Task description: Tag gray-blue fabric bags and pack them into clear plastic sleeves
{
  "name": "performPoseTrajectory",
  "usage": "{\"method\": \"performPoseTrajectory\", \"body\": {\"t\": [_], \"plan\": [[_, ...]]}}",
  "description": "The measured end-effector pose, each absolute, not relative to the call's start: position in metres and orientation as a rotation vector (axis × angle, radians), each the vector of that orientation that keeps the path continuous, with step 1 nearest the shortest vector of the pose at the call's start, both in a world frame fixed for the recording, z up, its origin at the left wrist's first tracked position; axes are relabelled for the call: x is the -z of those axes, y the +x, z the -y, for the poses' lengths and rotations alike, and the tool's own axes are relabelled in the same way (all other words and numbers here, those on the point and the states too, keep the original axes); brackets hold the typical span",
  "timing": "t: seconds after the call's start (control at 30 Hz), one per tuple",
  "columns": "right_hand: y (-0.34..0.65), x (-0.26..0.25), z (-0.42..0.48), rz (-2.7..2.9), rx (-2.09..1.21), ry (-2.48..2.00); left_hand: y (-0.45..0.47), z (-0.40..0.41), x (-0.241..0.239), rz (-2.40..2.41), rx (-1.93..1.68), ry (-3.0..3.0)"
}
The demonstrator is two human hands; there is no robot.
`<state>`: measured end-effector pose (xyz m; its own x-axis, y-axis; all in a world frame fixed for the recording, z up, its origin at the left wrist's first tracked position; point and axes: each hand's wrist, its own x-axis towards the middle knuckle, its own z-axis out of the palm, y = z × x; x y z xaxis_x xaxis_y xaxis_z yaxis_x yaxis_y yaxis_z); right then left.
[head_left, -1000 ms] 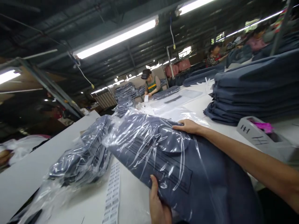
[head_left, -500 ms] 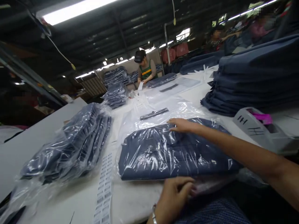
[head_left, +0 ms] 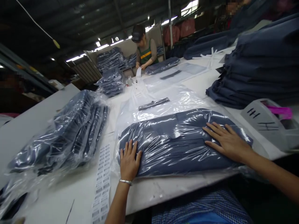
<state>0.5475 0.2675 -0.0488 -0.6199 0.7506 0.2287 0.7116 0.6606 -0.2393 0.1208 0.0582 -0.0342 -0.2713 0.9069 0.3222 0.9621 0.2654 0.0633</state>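
Note:
A folded dark blue garment [head_left: 173, 146] in a clear plastic bag lies flat on the white table [head_left: 144, 196] before me. My left hand [head_left: 129, 158] rests on the bag's left end, fingers stretched out. On the right part of the same bag, my right hand [head_left: 227, 141] lies flat with its fingers spread. Neither hand grasps anything. Just beyond the garment, clear plastic bags [head_left: 179, 96] are spread out with a dark strip [head_left: 154, 104] on them. A sheet of barcode labels [head_left: 102, 180] runs along the table to the left of the bag.
Bagged garments [head_left: 67, 130] are heaped at the left. To the right rise a tall stack of dark blue garments [head_left: 259, 68] and a whitish plastic container [head_left: 263, 124] with something pink in it. Across the table a person [head_left: 146, 51] holds a white label strip [head_left: 138, 72].
My left hand has moved from the table's front edge onto the bag's left end. My right hand has slid rightward and nearer, its fingers now spread. The view has tilted down.

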Motion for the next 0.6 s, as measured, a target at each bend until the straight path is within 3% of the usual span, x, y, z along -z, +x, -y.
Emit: {"method": "performPoseTrajectory", "body": {"t": [0.17, 0.33, 0.6], "plan": [[0.552, 0.035, -0.292, 2.613, -0.105, -1.12, 0.116, -0.055, 0.031, 2.365, 0.509, -1.756], [0.546, 0.008, -0.233, 2.65, 0.085, -0.82, 0.129, -0.023, 0.023, 2.185, 0.491, -1.906], [0.584, 0.051, -0.204, 2.709, 0.087, -0.629, 0.128, 0.018, 0.044, 2.08, 0.176, -2.018]]}}
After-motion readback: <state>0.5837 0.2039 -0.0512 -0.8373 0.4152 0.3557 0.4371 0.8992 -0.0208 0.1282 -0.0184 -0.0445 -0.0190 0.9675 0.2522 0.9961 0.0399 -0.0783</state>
